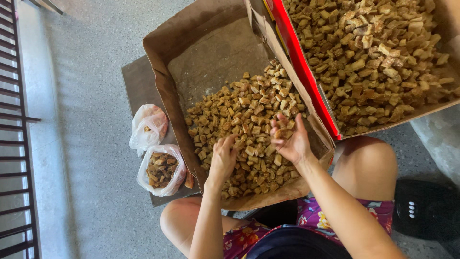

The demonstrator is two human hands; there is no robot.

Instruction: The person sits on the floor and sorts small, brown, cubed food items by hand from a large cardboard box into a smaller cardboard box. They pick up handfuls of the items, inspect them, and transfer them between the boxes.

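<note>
Head camera looks down as the right hand (289,140) cups brown dried chunks (283,132) above a cardboard box (163,72), while the left hand (222,158) presses curled fingers into the pile (244,124) (light, hard, loose pieces, probably best scooped in handfuls).

Speckled grey terrazzo floor (96,57) in soft daylight; dark metal railing bars (12,144) along the left edge; pale concrete block (441,139) at right.
</note>
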